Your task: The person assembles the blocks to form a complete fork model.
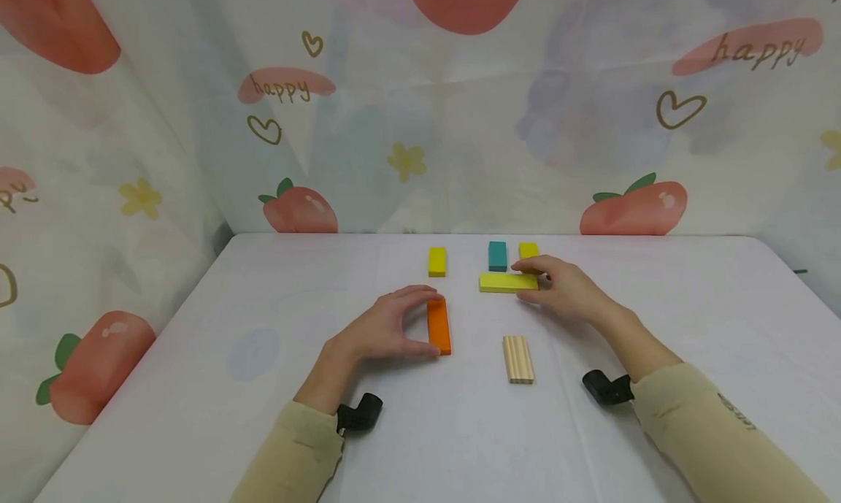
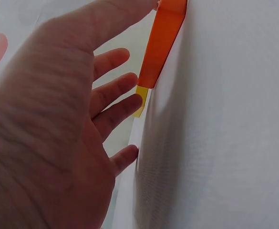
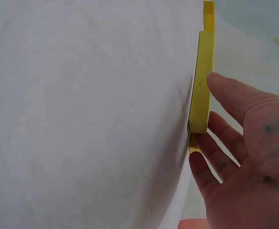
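Observation:
My left hand (image 1: 384,329) pinches a long orange block (image 1: 439,329) by its two ends, thumb at the near end and fingertips at the far one. In the left wrist view the thumb tip meets the orange block (image 2: 163,40), while the other fingers are spread apart. Farther right, a long yellow block (image 1: 502,283) lies crosswise, and my right hand (image 1: 570,293) pinches its right part between thumb and fingers. The thumb rests on the near side of that yellow block (image 3: 202,86) in the right wrist view. Its far side is mostly hidden.
Behind the long yellow block are a teal block (image 1: 497,256) and a yellow block (image 1: 528,250), partly covered by the right fingers. Another yellow block (image 1: 436,262) is beyond the orange one. Several plain wooden sticks (image 1: 518,361) lie side by side nearer. A patterned curtain (image 1: 460,138) backs the white table (image 1: 420,444).

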The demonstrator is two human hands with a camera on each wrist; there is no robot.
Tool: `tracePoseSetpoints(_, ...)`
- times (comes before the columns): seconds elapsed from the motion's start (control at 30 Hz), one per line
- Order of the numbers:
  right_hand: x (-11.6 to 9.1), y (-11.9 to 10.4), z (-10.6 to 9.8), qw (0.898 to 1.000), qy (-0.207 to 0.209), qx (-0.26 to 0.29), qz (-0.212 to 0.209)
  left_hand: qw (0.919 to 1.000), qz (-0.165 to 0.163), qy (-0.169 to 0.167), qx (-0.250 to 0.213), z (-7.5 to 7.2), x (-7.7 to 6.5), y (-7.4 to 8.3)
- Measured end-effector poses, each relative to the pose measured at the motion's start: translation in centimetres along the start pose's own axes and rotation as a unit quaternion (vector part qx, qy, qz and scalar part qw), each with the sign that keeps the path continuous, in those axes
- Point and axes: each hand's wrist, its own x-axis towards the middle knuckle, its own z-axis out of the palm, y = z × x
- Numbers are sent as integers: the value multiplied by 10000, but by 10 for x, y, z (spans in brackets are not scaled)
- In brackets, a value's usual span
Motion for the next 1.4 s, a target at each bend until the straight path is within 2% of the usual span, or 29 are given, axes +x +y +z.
tracePoseSetpoints(0.23,1,1,2,10000,45,-74,41,9997,100,-49,210,0,0,0)
tracePoseSetpoints(0.57,3,2,3,9996,104,-195,182,9989,-2,-174,439,0,1,2)
tracePoseSetpoints(1.1,4,2,3,9993,143,-257,216,9989,-163,-289,345,-1,2,7)
tracePoseSetpoints(1.4,5,-1,2,9996,125,-165,169,9986,-144,-360,372,2,10,11)
